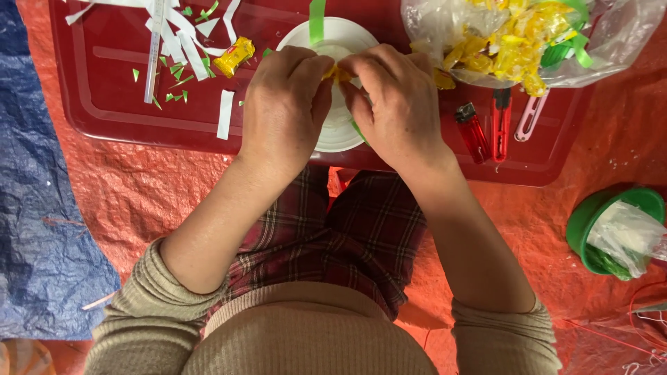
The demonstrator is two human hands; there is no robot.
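My left hand (285,104) and my right hand (396,104) meet over a white round plate (345,31) on a red tray (111,104). Between the fingertips of both hands I pinch a small yellow wrapped piece (338,73). Most of that piece is hidden by my fingers. A green strip (317,19) lies across the plate's far rim. Another yellow wrapped piece (233,55) lies on the tray to the left of my left hand.
A clear bag of yellow wrapped pieces (514,38) sits at the tray's right back. A red lighter (473,132), red-handled cutters (501,121) and a pink tool (531,114) lie beside it. White paper strips (187,42) litter the left. A green bucket (590,219) stands on the orange sheet (125,194).
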